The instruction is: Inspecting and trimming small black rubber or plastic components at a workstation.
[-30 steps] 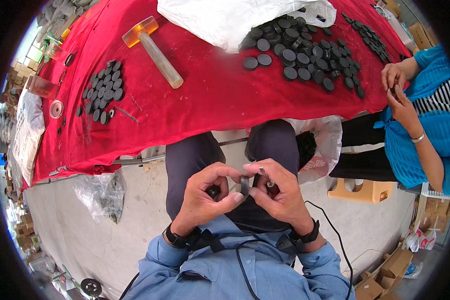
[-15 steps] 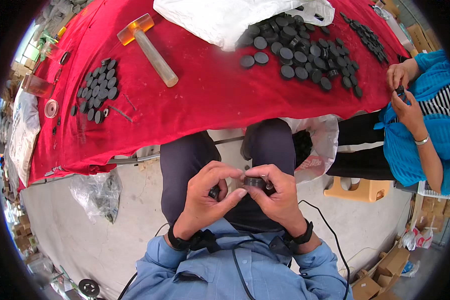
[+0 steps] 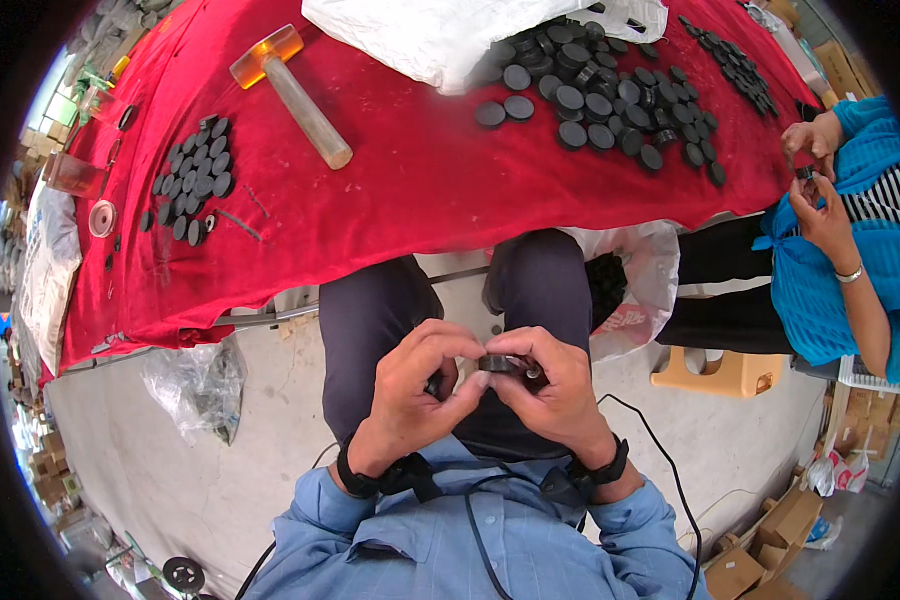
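Observation:
Above my lap, my right hand (image 3: 552, 385) grips a round black cap (image 3: 498, 364) between thumb and fingers. A small shiny metal piece (image 3: 533, 372) shows by its curled fingers; its kind cannot be made out. My left hand (image 3: 415, 385) is closed in a pinch at the cap's left edge, thumb below and forefinger above. Tucked inside that hand is another dark piece (image 3: 433, 384), mostly hidden by the fingers.
On the red cloth (image 3: 400, 200) lie a mallet (image 3: 305, 110), a large heap of black caps (image 3: 620, 105) and a smaller group (image 3: 195, 175). A white sack (image 3: 400, 40) sits behind. At right, a co-worker's hands (image 3: 818, 180) hold a small black piece. A plastic bag (image 3: 650, 285) hangs beside my knee.
The cap has shifted slightly left and tilted between my hands, and my left fingertips now meet its edge. The co-worker's hands have moved a little apart.

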Demonstrator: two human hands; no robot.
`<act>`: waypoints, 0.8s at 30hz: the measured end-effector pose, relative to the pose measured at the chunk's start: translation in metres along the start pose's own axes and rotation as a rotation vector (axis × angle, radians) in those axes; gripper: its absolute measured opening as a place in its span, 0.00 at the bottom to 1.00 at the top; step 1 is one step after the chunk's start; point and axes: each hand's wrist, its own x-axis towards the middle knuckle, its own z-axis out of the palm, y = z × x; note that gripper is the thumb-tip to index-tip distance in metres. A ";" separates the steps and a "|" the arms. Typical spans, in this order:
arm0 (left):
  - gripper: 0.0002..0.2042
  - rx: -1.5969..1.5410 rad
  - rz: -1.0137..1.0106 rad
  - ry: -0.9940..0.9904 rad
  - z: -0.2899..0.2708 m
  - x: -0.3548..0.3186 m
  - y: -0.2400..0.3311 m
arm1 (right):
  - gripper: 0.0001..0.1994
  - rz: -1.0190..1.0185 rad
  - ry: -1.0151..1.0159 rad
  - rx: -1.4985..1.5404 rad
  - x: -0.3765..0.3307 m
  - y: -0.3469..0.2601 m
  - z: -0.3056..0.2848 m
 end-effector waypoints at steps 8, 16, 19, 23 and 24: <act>0.12 -0.048 -0.066 -0.022 -0.005 -0.001 -0.003 | 0.10 0.146 -0.003 0.131 -0.003 0.002 -0.009; 0.19 -0.210 -0.178 -0.087 -0.002 -0.003 -0.001 | 0.13 0.632 -0.011 1.297 -0.006 0.013 -0.005; 0.18 -0.189 -0.162 -0.064 -0.002 -0.002 -0.002 | 0.15 0.679 -0.029 1.467 -0.009 0.020 -0.004; 0.15 -0.222 -0.242 -0.066 -0.003 -0.001 -0.002 | 0.15 0.688 -0.029 1.529 -0.011 0.023 -0.002; 0.14 -0.229 -0.261 -0.067 -0.003 -0.001 -0.003 | 0.15 0.697 -0.019 1.526 -0.011 0.023 -0.001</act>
